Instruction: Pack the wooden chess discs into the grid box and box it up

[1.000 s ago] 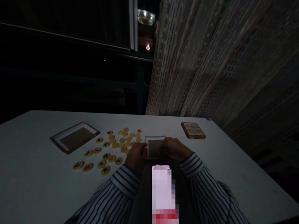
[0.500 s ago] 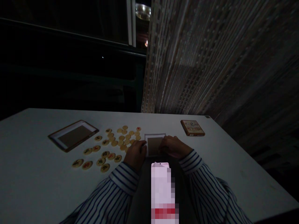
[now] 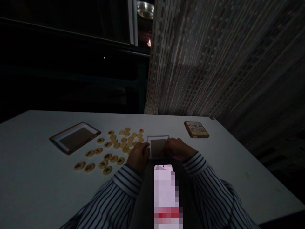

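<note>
A small open box with pale walls and a brown bottom (image 3: pixel 158 149) is at the table's near edge, between my hands. My left hand (image 3: pixel 138 156) is closed on its left side. On its right side my right hand (image 3: pixel 176 149) has its fingers bent together over the wall, fingertips partly inside. Left of my left hand lie several round wooden pieces (image 3: pixel 113 158), some with red or dark characters, others plain. A lit phone (image 3: pixel 164 187) with a blurred screen lies below the box, near my lap.
On the white table (image 3: pixel 47 190), a larger open box lid (image 3: pixel 75 137) lies at the left. A closed flat box with printed characters (image 3: pixel 196 129) sits at the back right. A string curtain (image 3: pixel 181 63) hangs behind the table.
</note>
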### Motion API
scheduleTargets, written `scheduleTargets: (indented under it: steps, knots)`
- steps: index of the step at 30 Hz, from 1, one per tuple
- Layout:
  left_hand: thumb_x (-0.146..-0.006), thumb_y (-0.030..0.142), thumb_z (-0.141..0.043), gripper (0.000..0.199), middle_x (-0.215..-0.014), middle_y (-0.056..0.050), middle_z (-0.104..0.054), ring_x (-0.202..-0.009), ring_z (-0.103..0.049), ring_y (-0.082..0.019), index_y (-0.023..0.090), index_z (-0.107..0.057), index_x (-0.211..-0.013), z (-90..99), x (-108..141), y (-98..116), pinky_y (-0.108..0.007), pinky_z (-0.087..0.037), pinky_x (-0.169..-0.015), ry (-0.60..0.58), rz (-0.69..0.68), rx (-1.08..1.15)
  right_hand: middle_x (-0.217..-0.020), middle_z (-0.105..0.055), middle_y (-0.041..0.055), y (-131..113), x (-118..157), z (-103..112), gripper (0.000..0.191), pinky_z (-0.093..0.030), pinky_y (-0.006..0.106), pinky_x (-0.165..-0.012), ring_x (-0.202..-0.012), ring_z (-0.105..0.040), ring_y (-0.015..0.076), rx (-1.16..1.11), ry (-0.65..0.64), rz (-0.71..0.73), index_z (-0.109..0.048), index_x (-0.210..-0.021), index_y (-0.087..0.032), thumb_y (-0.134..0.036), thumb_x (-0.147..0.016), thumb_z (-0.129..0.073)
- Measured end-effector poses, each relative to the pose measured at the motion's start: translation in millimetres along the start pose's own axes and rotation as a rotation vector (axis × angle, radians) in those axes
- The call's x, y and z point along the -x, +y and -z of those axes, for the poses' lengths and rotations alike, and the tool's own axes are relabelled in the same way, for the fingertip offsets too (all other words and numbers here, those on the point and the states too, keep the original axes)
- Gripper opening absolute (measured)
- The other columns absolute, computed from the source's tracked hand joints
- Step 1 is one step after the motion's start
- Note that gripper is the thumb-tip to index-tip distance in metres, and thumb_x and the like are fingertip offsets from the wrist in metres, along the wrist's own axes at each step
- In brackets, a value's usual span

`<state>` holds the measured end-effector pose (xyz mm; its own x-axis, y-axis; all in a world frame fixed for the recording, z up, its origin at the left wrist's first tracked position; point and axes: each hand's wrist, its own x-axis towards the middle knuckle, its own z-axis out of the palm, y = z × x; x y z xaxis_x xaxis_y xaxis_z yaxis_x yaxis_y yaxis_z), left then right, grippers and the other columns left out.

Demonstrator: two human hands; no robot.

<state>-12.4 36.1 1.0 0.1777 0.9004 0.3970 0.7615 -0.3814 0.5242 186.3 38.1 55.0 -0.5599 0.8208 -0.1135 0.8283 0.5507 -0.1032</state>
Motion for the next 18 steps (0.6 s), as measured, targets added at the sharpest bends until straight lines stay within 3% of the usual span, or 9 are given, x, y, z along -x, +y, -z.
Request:
scheduleTargets:
  steps: [18]
  knots:
    - [-0.078,0.022,-0.044,0.026,-0.089,-0.008,-0.064,-0.083,-0.059,-0.020,0.015,-0.062,-0.095,1.2,-0.1,2.1,-0.034,-0.049,-0.076,-0.031,0.037,0.015,-0.099,-0.063,0.0039,1.5,-3.1,-1.3,0.021,-0.036,0.030,-0.071,-0.094,-0.054,0.0198,0.024,-0.002,-0.025,-0.065,-0.093,-0.027,-0.028,-0.078,-0.050]
